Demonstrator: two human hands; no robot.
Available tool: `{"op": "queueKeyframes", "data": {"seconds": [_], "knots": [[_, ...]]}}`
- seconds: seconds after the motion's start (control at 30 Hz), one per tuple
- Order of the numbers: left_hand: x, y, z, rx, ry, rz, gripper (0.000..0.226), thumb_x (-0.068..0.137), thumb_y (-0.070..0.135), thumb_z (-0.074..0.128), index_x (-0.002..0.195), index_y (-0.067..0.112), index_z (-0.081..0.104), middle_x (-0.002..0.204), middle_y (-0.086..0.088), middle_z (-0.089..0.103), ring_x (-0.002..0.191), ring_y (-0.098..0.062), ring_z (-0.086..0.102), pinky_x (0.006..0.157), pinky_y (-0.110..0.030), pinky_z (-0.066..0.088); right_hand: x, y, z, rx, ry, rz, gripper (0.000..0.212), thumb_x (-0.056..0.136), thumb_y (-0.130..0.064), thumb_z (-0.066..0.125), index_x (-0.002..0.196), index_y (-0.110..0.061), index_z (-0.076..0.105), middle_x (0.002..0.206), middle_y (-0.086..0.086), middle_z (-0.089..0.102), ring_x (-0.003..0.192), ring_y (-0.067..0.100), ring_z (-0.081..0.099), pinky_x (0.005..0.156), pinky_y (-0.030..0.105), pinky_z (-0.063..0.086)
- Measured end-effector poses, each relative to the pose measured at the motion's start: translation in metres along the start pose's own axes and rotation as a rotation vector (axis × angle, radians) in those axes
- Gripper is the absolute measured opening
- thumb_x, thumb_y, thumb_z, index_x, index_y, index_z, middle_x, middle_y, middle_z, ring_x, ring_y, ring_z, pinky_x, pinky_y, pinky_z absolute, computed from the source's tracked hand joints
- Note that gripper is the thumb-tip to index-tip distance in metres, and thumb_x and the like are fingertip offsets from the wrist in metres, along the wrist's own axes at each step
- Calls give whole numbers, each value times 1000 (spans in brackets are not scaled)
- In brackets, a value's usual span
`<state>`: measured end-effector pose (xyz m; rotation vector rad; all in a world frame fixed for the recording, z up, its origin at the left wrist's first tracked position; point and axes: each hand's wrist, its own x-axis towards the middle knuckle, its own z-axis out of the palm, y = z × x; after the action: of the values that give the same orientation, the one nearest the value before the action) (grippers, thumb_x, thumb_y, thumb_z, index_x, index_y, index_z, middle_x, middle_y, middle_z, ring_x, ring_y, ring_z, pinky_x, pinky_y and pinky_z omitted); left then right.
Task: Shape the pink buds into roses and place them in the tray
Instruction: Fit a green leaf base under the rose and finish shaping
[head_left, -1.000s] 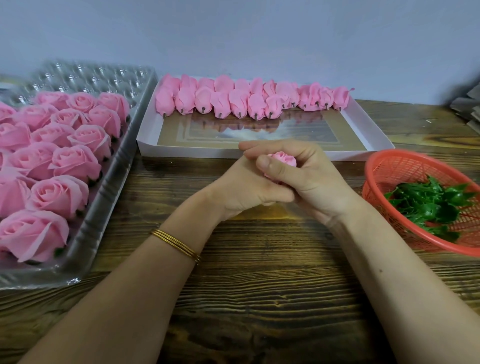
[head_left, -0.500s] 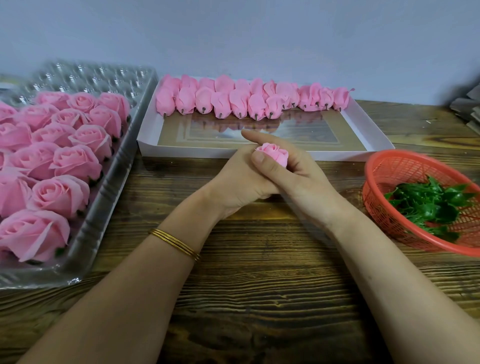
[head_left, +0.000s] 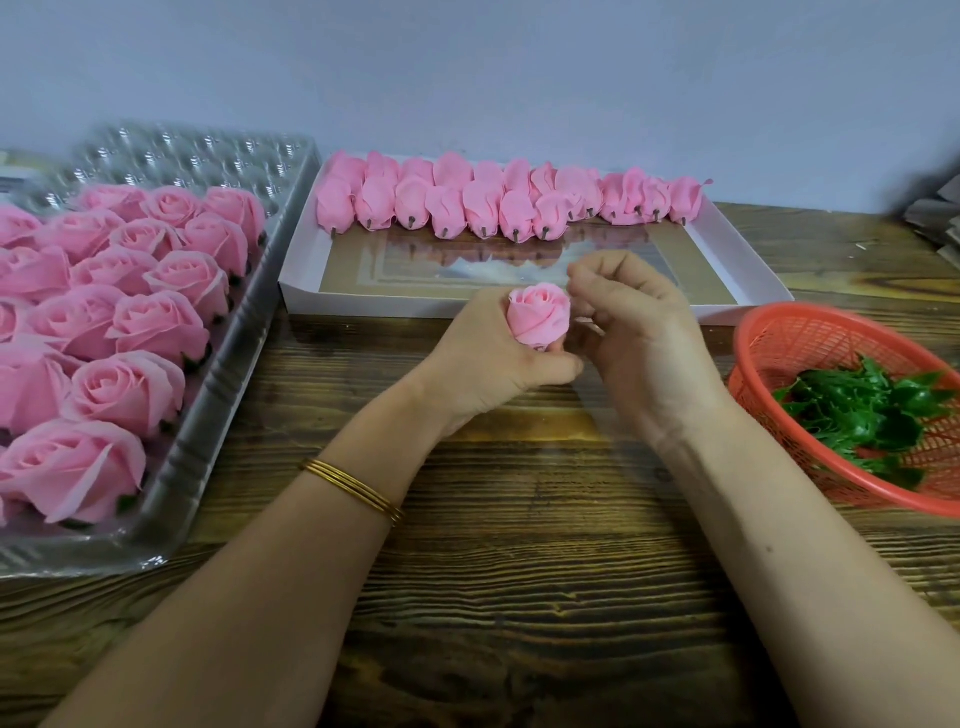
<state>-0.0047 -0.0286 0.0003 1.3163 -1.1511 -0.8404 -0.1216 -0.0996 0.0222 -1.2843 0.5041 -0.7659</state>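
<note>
Pink bud (head_left: 537, 317) stands upright in the left hand (head_left: 488, 364), gripped round its base above the table (head_left: 519, 571), just before the white box (head_left: 727, 244). The right hand (head_left: 639, 338) lies curled and blurred against its right side; a pinch cannot be confirmed. Finished roses (head_left: 130, 322) sit in the clear tray (head_left: 218, 395) at left.

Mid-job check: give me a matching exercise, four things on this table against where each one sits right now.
Things:
1. finished roses
2. unshaped buds
3. green leaves
4. held bud

Places:
A. in the red basket, at the right
B. gripped by the left hand
C. in the clear tray, at the left
D. along the far side of the white box

Pairs: 1-C, 2-D, 3-A, 4-B.
</note>
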Motion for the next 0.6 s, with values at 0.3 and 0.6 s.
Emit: {"op": "queueKeyframes", "data": {"seconds": [0.3, 0.6], "knots": [[-1, 0, -2, 37, 22, 2, 39, 70, -8, 73, 53, 25, 58, 54, 10, 52, 55, -9, 46, 61, -24, 40, 4, 0, -4, -101, 17, -5, 24, 79, -23, 64, 58, -13, 56, 59, 4, 40, 56, 16, 39, 57, 27, 36], [-2, 1, -2, 85, 32, 12, 33, 66, -7, 71, 58, 21, 55, 57, 6, 54, 58, -13, 49, 60, -30, 38, 0, -2, -1, -153, -27, -31, 29, 86, -3, 64, 60, -11, 57, 50, -10, 53, 55, 8, 46, 59, 23, 37]]}}
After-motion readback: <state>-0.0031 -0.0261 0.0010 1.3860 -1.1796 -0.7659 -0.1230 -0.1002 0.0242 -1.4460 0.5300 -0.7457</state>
